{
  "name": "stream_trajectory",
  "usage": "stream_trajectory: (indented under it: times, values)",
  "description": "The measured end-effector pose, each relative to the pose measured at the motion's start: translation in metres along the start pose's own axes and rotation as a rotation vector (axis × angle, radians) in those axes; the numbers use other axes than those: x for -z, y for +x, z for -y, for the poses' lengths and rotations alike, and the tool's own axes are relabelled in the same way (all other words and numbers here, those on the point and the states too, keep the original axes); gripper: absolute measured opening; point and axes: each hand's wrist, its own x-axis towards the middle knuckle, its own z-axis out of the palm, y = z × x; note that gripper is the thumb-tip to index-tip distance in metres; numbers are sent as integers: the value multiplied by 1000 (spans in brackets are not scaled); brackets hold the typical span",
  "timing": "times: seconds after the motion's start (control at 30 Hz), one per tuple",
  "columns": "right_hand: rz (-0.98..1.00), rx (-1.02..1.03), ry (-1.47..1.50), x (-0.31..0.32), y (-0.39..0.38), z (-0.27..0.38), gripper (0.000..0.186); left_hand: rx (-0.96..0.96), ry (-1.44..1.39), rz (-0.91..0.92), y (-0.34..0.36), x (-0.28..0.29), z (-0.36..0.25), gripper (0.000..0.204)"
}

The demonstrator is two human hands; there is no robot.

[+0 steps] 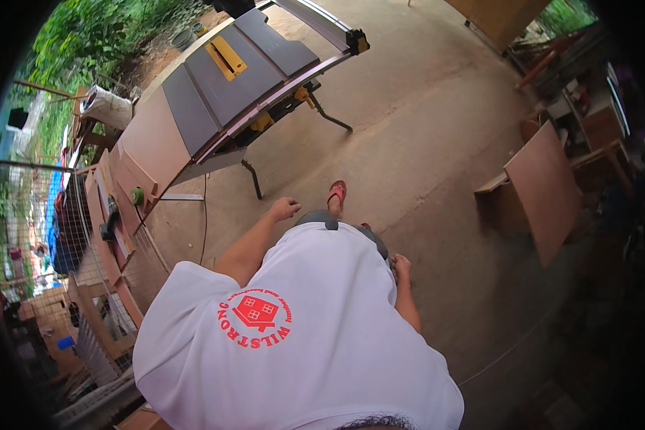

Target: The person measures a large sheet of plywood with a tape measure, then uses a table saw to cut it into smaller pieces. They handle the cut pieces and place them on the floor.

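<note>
My left hand [285, 208] hangs in front of my left side, its fingers curled in and no object showing in them. Nearest to it is the table saw [231, 84], with a dark grey top and a yellow insert, standing on folding legs at the upper left; a gap of floor lies between them. Down by my right hip is my right hand [402, 266], close beside my grey shorts [312, 217]. Its fingers are bent and partly hidden, and nothing can be made out in them.
Beside the saw stretches a brown wooden panel [154, 136]. A green-and-black power tool [110, 221] rests on boards at the left, near a wire mesh fence [32, 215]. On the right a plywood sheet [545, 190] leans tilted. A cable [206, 215] trails down to the concrete floor [408, 122].
</note>
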Motion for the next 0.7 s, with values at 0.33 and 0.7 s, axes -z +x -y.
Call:
stream_trajectory:
  times: [0.33, 0.7]
  values:
    - [34, 118, -300, -30, 16, 193, 37, 281, -480, -138, 60, -20, 46, 36]
    - [126, 268, -288, -118, 8, 299, 38, 51, -189, -135, 156, 46, 0, 41]
